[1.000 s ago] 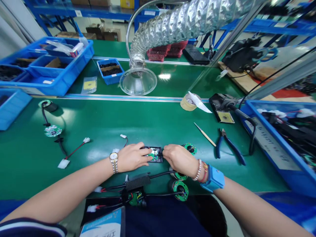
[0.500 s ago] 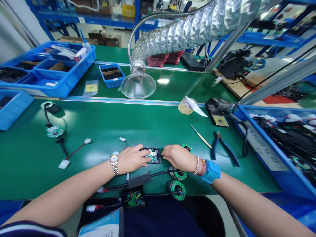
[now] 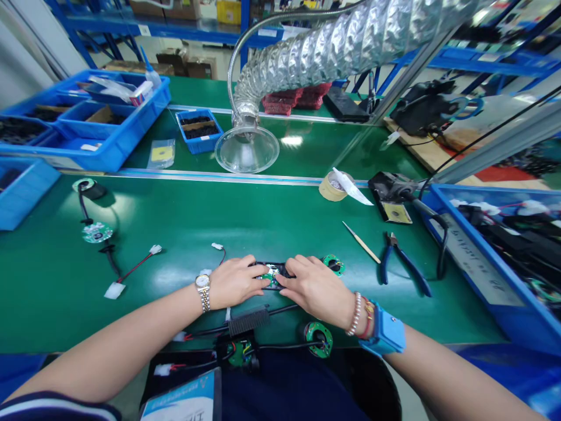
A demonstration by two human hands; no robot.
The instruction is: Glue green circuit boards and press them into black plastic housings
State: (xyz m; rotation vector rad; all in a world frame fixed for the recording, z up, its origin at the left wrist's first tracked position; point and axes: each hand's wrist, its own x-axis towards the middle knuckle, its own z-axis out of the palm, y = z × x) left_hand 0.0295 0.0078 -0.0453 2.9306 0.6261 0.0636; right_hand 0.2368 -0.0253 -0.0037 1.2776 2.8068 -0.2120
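Note:
A small black housing with a green circuit board (image 3: 272, 276) inside lies on the green bench, between my two hands. My left hand (image 3: 236, 280) grips its left end, fingers over the board. From the right, my right hand (image 3: 313, 287) closes on the other end, thumb and fingertips pressed at the board. Just beyond that hand is a round green circuit board (image 3: 333, 265). Nearer to me lie a ribbed black housing (image 3: 249, 321) on a cable, an opened unit with green board (image 3: 240, 353), and a ring-shaped board (image 3: 319, 339) wired to it.
Blue-handled cutters (image 3: 405, 266) and a pointed stick (image 3: 362, 242) lie to the right, near a solder station (image 3: 390, 190). A fume funnel (image 3: 247, 149) hangs ahead. Blue bins (image 3: 482, 280) flank both sides. A cabled assembly (image 3: 97, 233) lies left.
My right hand has moved left, onto the right end of the housing, and now covers one of the ring-shaped boards. My left hand stays in place.

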